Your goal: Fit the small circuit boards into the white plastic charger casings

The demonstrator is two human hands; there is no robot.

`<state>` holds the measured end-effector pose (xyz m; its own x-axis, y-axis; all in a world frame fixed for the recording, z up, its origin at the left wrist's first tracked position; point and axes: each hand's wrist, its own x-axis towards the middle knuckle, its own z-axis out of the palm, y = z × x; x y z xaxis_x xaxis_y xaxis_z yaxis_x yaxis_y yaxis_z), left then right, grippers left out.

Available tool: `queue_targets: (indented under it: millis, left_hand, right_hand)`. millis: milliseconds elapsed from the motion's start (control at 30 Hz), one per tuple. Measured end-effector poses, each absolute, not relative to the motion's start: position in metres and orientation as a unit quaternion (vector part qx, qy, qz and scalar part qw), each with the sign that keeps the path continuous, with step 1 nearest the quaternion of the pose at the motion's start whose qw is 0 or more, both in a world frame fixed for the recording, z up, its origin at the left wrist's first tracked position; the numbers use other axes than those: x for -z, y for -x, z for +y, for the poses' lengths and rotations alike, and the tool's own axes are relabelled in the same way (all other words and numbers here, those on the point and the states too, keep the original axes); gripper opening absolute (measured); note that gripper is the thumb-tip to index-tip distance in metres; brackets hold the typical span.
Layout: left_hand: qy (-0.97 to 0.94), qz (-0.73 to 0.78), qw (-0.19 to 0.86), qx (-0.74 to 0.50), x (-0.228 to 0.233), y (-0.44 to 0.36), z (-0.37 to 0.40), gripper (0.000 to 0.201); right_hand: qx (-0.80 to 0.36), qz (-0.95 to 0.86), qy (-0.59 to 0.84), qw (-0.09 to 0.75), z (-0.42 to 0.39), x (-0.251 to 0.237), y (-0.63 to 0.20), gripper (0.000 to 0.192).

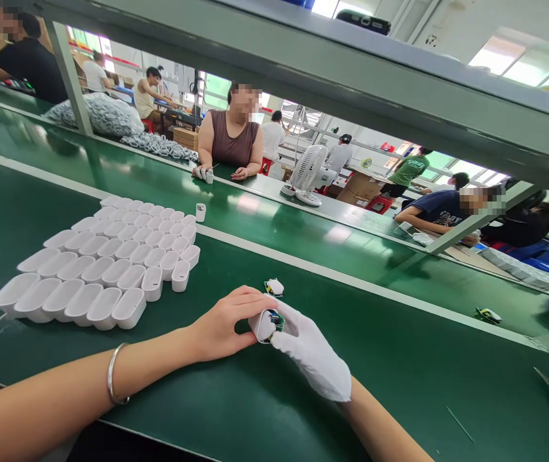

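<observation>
At the left of the green, matte belt surface [399, 378] lies a tight block of white plastic shells [105, 266], smooth, rounded at the ends and open on top, packed in rows like a honeycomb; one more single shell [200, 212] stands apart at the far edge of the block. A thin silver bangle [114, 374] circles the left forearm. The bare left hand [221, 324] curls its fingers closed around the near-left side of a white charger housing [263, 325], which sits between both hands just above the belt. The right hand [310, 350], in a soft white cloth glove, pinches the same housing from the right, where a small green circuit board [277, 319] shows at its open end. Just beyond the hands lies another small white-and-green part [274, 287], and far right a similar piece [488, 314] rests on the belt.
</observation>
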<state>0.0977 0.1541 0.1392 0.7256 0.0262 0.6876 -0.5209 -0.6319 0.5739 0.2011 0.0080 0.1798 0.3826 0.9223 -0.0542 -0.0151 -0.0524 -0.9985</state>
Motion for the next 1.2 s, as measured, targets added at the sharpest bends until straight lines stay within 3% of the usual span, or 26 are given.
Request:
queue_targets:
  millis: [200,400,533,633,767,833,1000,1200]
  left_hand:
    - [-0.828,-0.144,0.423,-0.338,-0.14,-0.097,0.15,0.047]
    - [-0.837,-0.125,0.429,-0.315,-0.142,-0.097,0.151,0.045]
    - [-0.842,-0.112,0.401,-0.343,-0.139,-0.099,0.154,0.049]
    - [-0.844,-0.109,0.391,-0.35,-0.136,-0.1,0.155,0.054]
    - [-0.845,-0.12,0.396,-0.339,-0.135,-0.099,0.155,0.058]
    - [-0.849,-0.118,0.399,-0.326,-0.134,-0.099,0.156,0.059]
    - [-0.859,-0.045,0.417,-0.295,-0.136,-0.098,0.157,0.057]
    - [-0.861,-0.076,0.392,-0.315,-0.135,-0.098,0.157,0.062]
  right_hand:
    - [-0.433,-0.35,0.582,0.592,0.013,-0.18,-0.2,0.023]
    - [-0.404,-0.362,0.629,0.557,0.009,-0.183,-0.198,0.021]
    - [-0.209,-0.438,0.697,0.528,-0.001,-0.183,-0.202,0.045]
    - [-0.04,-0.576,0.687,0.441,-0.006,-0.184,-0.207,0.045]
    - [-0.028,-0.661,0.673,0.332,-0.004,-0.184,-0.211,0.024]
    - [0.005,-0.666,0.667,0.335,-0.005,-0.183,-0.211,0.022]
    - [0.129,-0.632,0.667,0.372,-0.015,-0.182,-0.213,0.042]
    - [0.126,-0.626,0.686,0.35,-0.016,-0.173,-0.218,0.033]
